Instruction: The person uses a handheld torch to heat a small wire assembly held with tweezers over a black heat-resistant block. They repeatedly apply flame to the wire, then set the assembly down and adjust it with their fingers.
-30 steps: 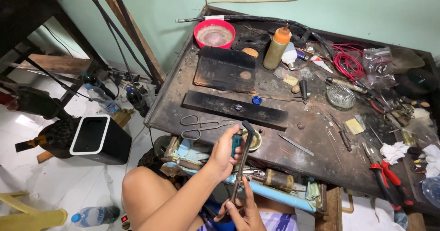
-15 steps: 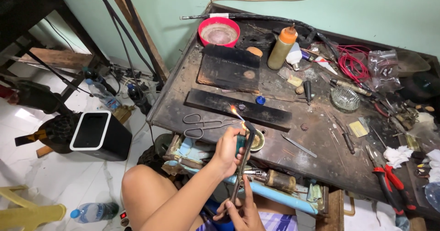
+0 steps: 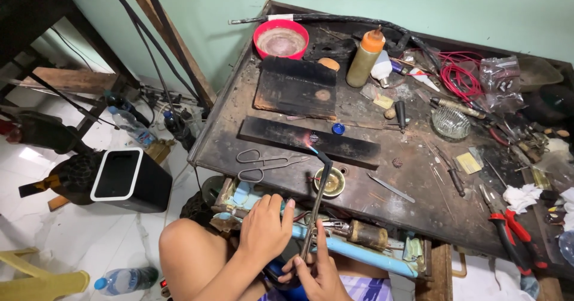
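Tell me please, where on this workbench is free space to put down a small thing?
Bare patches on the bench: between the long black bar and the red-handled pliers, around the metal file; also left of the scissors. The right side near the red wires is crowded.

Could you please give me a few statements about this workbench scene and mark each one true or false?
1. The slim metal torch has a small flame at its tip, over the long charred black block. True.
2. The steel scissors are held in the left hand. False: they lie on the bench.
3. The round red bowl sits at the far edge of the dark metal bench. True.
4. The right hand rests on the red-handled pliers. False: it grips the torch's lower end.
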